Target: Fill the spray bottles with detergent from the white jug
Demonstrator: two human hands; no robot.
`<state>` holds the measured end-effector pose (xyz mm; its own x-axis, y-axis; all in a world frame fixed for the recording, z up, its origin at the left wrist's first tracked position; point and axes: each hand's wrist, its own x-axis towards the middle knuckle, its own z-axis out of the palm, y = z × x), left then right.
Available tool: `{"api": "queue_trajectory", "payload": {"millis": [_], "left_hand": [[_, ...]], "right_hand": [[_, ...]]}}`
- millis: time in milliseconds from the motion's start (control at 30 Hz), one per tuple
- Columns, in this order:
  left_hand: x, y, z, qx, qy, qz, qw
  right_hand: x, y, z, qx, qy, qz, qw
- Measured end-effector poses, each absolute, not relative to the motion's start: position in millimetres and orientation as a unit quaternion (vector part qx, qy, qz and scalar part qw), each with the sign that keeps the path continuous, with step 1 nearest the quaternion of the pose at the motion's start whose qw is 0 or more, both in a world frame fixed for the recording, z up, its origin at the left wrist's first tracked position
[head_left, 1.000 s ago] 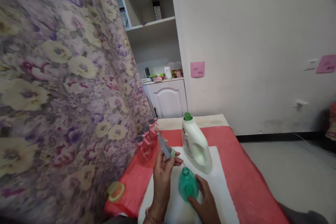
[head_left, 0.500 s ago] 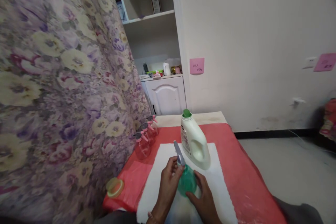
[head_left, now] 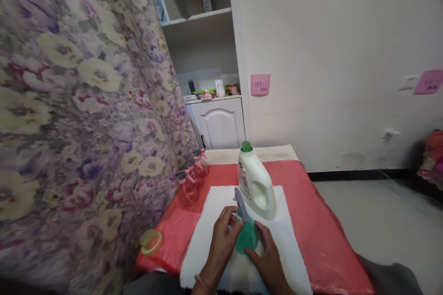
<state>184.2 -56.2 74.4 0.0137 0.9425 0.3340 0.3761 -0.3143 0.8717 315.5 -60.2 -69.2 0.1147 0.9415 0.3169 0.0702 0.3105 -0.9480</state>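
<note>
L hand: fingers closed on grey spray head at neck of green btl; R hand: fingers gripping btl's R side. Btl lies btwn hands, over white cloth on red-covered desk, nearer wearer than white jug. Pink spray btls stand in row, far L.

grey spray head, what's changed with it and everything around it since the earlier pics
The left hand has brought the grey spray head rightward and down, from above and left of the green bottle to its neck. Nothing was newly taken hold of or let go. The right hand stays on the bottle; the white jug and pink-necked bottles stand as before.
</note>
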Motion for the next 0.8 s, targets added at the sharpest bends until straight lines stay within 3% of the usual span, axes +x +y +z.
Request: {"api": "queue_trajectory", "payload": {"millis": [667,800], "left_hand": [[183.1,-53.1,62.5,0.640,0.526,0.482,0.287],[183.3,-52.9,61.2,0.636,0.517,0.493,0.292]], "right_hand": [[316.5,-57.6,-79.7,-0.437,-0.570,0.379,0.584],[328.6,-60.7,-62.1,-0.427,-0.581,0.373,0.584]]}}
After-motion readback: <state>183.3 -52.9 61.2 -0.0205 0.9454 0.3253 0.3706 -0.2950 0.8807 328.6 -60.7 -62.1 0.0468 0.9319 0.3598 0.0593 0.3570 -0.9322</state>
